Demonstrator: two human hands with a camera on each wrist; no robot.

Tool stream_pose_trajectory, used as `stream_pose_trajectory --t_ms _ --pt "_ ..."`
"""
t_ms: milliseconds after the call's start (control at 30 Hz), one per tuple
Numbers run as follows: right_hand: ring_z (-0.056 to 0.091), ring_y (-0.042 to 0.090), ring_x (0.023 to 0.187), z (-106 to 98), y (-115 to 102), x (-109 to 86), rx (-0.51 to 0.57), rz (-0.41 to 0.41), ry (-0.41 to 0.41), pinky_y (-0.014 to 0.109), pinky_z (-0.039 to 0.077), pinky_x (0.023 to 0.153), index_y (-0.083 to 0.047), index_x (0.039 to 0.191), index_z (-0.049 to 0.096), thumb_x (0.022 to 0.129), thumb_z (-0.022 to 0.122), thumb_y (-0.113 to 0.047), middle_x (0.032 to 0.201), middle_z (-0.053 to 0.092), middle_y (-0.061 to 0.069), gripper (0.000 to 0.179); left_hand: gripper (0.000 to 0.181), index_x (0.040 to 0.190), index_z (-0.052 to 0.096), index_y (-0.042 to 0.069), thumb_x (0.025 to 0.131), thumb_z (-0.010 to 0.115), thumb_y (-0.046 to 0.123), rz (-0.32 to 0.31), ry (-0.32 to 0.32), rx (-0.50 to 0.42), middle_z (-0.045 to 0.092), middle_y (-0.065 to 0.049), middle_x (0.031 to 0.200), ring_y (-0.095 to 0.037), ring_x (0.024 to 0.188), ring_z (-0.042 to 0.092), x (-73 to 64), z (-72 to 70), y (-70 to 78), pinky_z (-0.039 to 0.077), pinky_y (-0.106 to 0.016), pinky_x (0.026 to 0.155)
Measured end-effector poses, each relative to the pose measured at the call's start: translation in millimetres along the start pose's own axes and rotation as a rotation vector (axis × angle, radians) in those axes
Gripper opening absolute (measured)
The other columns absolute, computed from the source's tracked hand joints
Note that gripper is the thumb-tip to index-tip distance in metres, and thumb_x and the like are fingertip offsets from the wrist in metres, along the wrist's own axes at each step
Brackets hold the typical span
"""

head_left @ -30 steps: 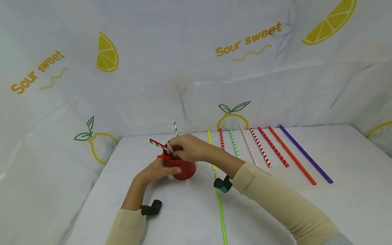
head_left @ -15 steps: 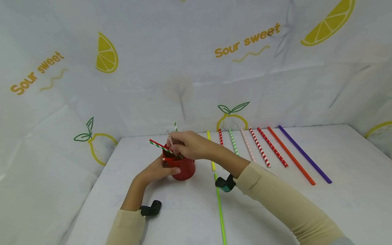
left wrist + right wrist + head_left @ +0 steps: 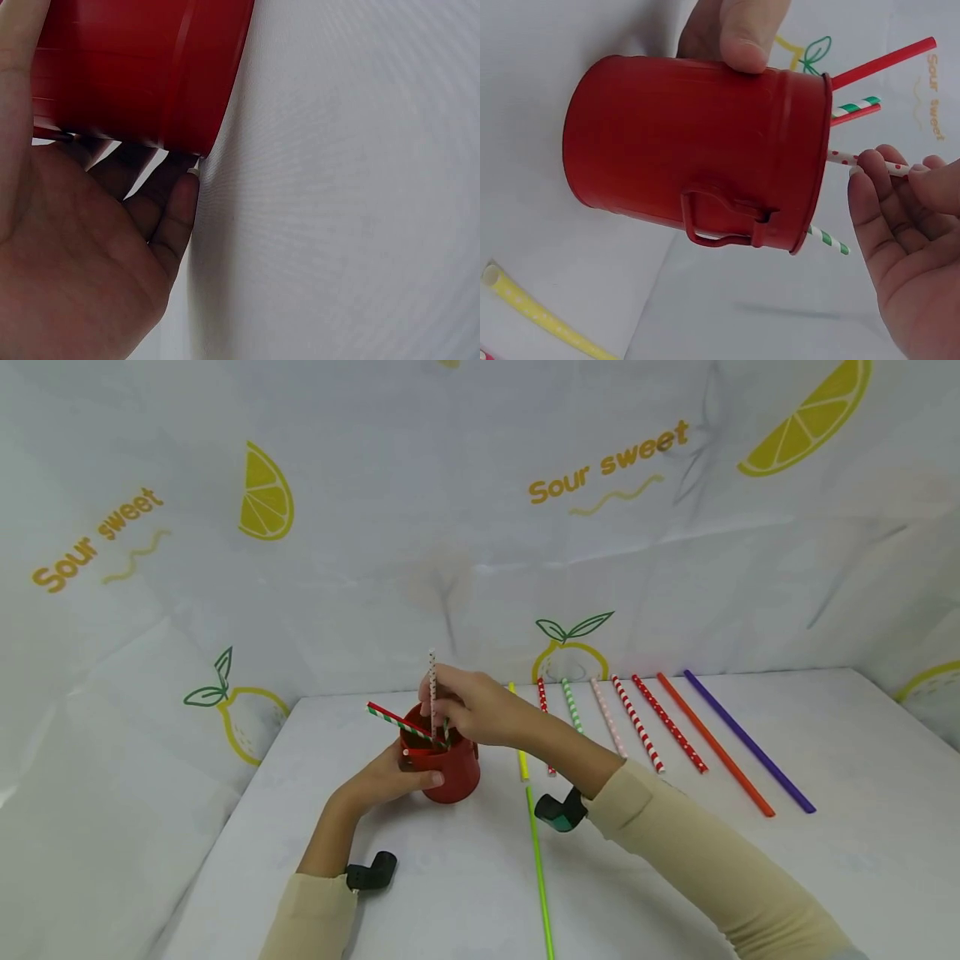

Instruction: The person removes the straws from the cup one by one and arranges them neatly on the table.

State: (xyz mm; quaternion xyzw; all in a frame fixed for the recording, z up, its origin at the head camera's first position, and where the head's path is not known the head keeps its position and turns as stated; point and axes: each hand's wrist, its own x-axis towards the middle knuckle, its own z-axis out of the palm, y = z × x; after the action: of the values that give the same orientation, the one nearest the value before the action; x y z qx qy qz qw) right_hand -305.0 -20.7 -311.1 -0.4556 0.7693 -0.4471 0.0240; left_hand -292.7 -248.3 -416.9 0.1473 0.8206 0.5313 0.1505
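Note:
My left hand [image 3: 386,777] grips a small red metal bucket [image 3: 456,777] standing on the white table, its thumb over the near side. The left wrist view shows the other fingers along the bucket's wall [image 3: 142,67]. Above the mouth, my right hand [image 3: 480,708] pinches a white straw with red dots [image 3: 432,681] between thumb and fingers. That straw stands nearly upright, its lower end inside the bucket. Beside it lean a red straw [image 3: 885,62], a green-and-white striped straw [image 3: 862,106] and others. The bucket's side handle [image 3: 705,225] faces the right wrist camera.
Right of the bucket, a row of straws lies on the table, from a yellow straw [image 3: 523,764] to an orange straw [image 3: 716,745] and a purple straw [image 3: 750,742]. A lime green straw [image 3: 540,877] lies nearer the front. A white printed cloth [image 3: 360,593] hangs behind.
The dotted straw has swung from leaning left to nearly upright as my right hand rose and moved slightly right. My left hand has kept its hold on the bucket.

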Motion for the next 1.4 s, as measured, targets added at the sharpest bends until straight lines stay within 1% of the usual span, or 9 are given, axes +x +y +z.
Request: stream_pose_trajectory --t_ms 200,333,533,667,767,900,1033,1133,1400 --pt "0.065 0.028 0.092 -8.8 -2.4 -2.4 0.012 -0.022 0.062 0.032 0.056 0.078 -0.007 0.108 0.055 0.101 0.052 0.003 0.104 0.068 0.014 0.013 0.09 0.154 0.028 0.021 0.083 0.08 0.04 -0.022 0.019 0.012 0.05 -0.002 0.143 -0.027 0.133 0.044 0.3 0.9 1.2 0.045 -0.05 0.102" --pt "0.065 0.026 0.094 -14.3 -3.7 -4.0 0.028 -0.03 0.085 0.034 0.056 0.08 -0.006 0.11 0.055 0.101 0.052 0.003 0.104 0.069 0.015 0.013 0.091 0.154 0.029 0.021 0.082 0.081 0.041 -0.033 0.037 0.017 0.05 -0.002 0.143 -0.028 0.133 0.043 0.1 1.2 0.8 0.046 -0.05 0.101" --pt "0.066 0.022 0.095 -22.8 -7.6 -6.5 0.051 -0.067 0.138 0.037 0.056 0.082 -0.005 0.109 0.055 0.1 0.054 0.003 0.103 0.068 0.011 0.012 0.085 0.151 0.032 0.017 0.084 0.079 0.038 -0.006 0.02 0.008 0.052 -0.006 0.14 -0.032 0.13 0.046 0.6 1.4 -1.5 0.051 -0.047 0.096" --pt "0.066 0.025 0.092 -29.0 -11.5 -8.8 0.088 -0.095 0.189 0.04 0.056 0.08 -0.003 0.11 0.055 0.1 0.055 0.004 0.101 0.065 0.009 0.012 0.087 0.152 0.031 0.019 0.083 0.08 0.038 -0.007 0.027 0.006 0.052 -0.004 0.141 -0.03 0.131 0.045 1.1 1.6 -1.3 0.051 -0.047 0.096" --pt "0.067 0.026 0.09 -33.8 -14.3 -10.8 0.118 -0.082 0.233 0.039 0.057 0.078 -0.002 0.111 0.054 0.1 0.056 0.003 0.102 0.066 0.008 0.013 0.089 0.153 0.03 0.023 0.081 0.081 0.039 -0.019 0.036 0.011 0.051 -0.001 0.142 -0.028 0.132 0.043 1.4 1.9 -0.3 0.049 -0.049 0.098" --pt "0.068 0.03 0.086 -38.5 -15.9 -12.7 0.172 -0.058 0.289 0.038 0.058 0.075 0.0 0.111 0.053 0.099 0.06 0.0 0.099 0.068 0.014 0.014 0.091 0.154 0.029 0.025 0.081 0.082 0.04 -0.027 0.045 0.019 0.05 -0.001 0.143 -0.028 0.133 0.043 1.4 2.5 1.0 0.048 -0.049 0.099" --pt "0.068 0.028 0.081 -40.9 -15.3 -15.2 0.212 -0.041 0.329 0.039 0.059 0.073 0.001 0.114 0.054 0.097 0.063 -0.001 0.093 0.07 0.014 0.019 0.088 0.153 0.031 0.018 0.082 0.08 0.037 -0.018 0.036 0.01 0.051 -0.006 0.142 -0.031 0.131 0.045 0.4 2.7 0.2 0.05 -0.048 0.096" --pt "0.067 0.028 0.078 -41.6 -14.5 -17.9 0.243 -0.025 0.331 0.039 0.059 0.073 0.001 0.12 0.053 0.098 0.062 -0.001 0.092 0.07 0.012 0.024 0.085 0.152 0.032 0.013 0.084 0.079 0.034 -0.006 0.024 -0.002 0.051 -0.009 0.141 -0.033 0.129 0.046 -0.6 2.6 -0.5 0.051 -0.047 0.095" --pt "0.064 0.035 0.078 -41.0 -14.4 -26.0 0.308 0.048 0.308 0.039 0.058 0.073 -0.002 0.131 0.05 0.099 0.06 -0.002 0.092 0.067 0.019 0.034 0.083 0.151 0.033 0.012 0.084 0.079 0.032 -0.004 0.03 -0.002 0.052 -0.009 0.14 -0.032 0.129 0.047 -0.3 3.1 -0.4 0.051 -0.046 0.095"
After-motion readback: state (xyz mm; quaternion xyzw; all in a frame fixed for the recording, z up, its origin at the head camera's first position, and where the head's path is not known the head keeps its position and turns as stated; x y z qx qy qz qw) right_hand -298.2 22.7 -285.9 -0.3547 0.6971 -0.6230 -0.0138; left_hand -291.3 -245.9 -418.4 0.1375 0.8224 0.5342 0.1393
